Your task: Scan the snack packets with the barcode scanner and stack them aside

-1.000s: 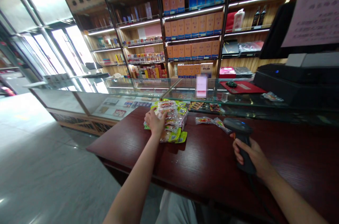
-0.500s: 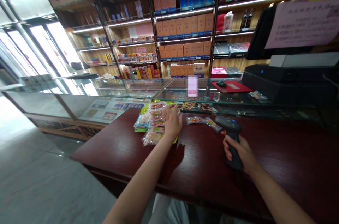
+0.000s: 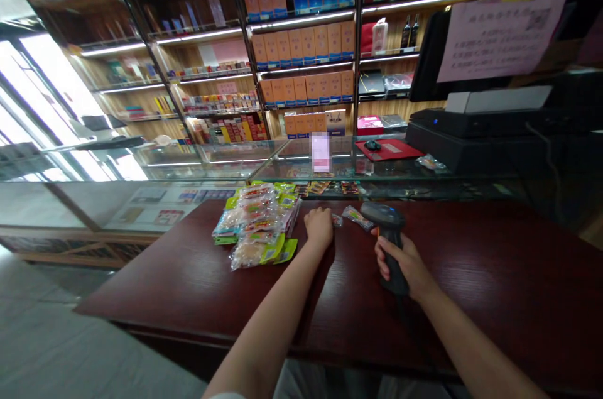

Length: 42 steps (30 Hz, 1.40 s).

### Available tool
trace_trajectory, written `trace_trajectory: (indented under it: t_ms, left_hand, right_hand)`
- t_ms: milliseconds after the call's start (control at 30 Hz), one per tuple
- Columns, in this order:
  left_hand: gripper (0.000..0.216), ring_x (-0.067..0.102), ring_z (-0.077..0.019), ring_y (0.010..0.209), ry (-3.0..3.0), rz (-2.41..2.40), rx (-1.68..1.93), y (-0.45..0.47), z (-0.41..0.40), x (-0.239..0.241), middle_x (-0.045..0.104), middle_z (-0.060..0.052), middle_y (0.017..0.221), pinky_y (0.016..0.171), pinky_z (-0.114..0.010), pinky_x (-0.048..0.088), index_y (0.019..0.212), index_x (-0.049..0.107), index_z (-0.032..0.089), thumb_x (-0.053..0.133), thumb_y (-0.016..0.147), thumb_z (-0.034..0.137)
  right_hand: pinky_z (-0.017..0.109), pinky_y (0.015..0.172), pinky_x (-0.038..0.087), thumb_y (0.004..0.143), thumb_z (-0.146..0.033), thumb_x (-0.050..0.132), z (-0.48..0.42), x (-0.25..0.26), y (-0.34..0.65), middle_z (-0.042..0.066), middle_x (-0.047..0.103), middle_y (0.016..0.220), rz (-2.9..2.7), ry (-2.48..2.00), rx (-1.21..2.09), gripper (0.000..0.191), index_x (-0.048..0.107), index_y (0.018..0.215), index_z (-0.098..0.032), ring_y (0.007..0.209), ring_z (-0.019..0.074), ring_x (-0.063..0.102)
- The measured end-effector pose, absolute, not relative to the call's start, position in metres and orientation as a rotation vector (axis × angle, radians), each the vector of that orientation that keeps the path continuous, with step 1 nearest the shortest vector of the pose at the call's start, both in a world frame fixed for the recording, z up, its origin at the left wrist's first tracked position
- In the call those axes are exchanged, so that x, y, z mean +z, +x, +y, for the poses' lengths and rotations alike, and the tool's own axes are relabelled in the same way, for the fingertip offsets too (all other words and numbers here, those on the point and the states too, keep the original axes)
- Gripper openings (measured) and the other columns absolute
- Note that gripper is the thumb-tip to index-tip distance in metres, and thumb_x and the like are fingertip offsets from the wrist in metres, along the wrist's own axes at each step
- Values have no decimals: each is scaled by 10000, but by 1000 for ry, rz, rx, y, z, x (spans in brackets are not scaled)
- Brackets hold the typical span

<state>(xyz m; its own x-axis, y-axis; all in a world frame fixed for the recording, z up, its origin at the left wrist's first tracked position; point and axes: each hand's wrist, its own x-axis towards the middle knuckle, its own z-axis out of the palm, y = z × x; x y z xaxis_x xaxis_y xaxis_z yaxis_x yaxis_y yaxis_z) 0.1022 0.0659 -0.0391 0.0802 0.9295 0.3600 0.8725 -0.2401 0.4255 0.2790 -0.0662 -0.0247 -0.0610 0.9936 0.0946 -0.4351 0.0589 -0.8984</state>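
Note:
My left hand (image 3: 320, 227) is on the dark red wooden table, fingers curled over a small clear-wrapped snack packet (image 3: 337, 220). Only that packet's right end shows; the hand covers the rest. My right hand (image 3: 400, 261) grips the handle of a black barcode scanner (image 3: 385, 215), its head turned left and a small blue light lit on top. Just beyond the scanner head lies another snack packet (image 3: 358, 218). To the left of my left hand, a pile of snack packets (image 3: 257, 217) in clear and green wrapping sits on the table.
A glass display counter (image 3: 282, 166) runs behind the table (image 3: 179, 279). On it are a red mat (image 3: 393, 149) with a computer mouse (image 3: 372, 145). A monitor with a pink paper sheet (image 3: 499, 38) stands at right. Shelves of boxes (image 3: 301, 47) line the wall.
My left hand has moved right, from above the packet pile down onto the nearer of the two separate packets, its fingers curling. My right hand still holds the scanner. The view has turned slightly right.

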Motion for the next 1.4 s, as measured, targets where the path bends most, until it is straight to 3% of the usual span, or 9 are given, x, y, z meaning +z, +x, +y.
trace_trajectory:
  t_ms: [100,300,400,500,700,1000,1200,1400]
  left_hand:
    - [42,591,-304,1021,2224,1868,852,93,56,-38,653,-150,923,977,-485,348,846,591,189,575,809,202]
    - [513,621,-274,937,1918,1629,1333,84,50,-46,661,-109,970,887,-403,439,1130,597,193,728,636,145]
    - [390,628,-243,873,1627,1405,1549,86,52,-47,672,-79,912,849,-379,468,973,674,168,755,592,188]
    - [287,627,-192,720,1347,1131,1522,92,51,-48,673,-46,784,718,-329,503,832,669,148,763,579,243]
    - [393,640,-159,697,1081,889,1539,101,44,-50,689,-42,825,657,-289,523,903,638,157,801,592,334]
    - [450,630,-149,699,1037,888,1585,103,48,-58,678,-34,831,674,-286,516,931,636,157,824,546,296]
    - [413,588,-111,629,1045,887,1611,104,51,-61,628,15,765,628,-252,498,920,594,177,789,566,262]
    - [355,572,-113,619,1087,905,1615,107,52,-62,613,19,755,610,-249,487,903,572,187,746,609,282]
  right_hand:
    - [181,321,383,760,-412,749,-65,-24,279,-78,546,585,-964,-774,1395,351,567,979,-206,363,70,460]
    - [176,323,389,755,-400,755,-64,-24,279,-78,557,580,-955,-784,1407,344,576,977,-208,362,68,467]
    - [171,323,388,764,-394,749,-65,-24,279,-77,557,584,-957,-781,1410,334,579,981,-205,363,64,470]
    - [167,327,391,775,-392,743,-66,-24,280,-77,556,590,-966,-775,1417,329,579,993,-209,369,61,470]
    - [169,331,394,788,-384,732,-66,-24,279,-74,557,594,-996,-787,1440,308,588,997,-208,369,60,467]
    - [163,321,401,811,-364,707,-66,-27,277,-73,554,591,-1104,-788,1486,350,556,1070,-184,354,63,476]
    - [150,319,391,847,-339,676,-67,-27,275,-79,549,587,-1135,-758,1465,350,519,1126,-196,348,57,463]
    - [151,312,392,840,-407,676,-67,-28,274,-79,545,580,-1116,-759,1475,315,539,1031,-197,339,52,455]
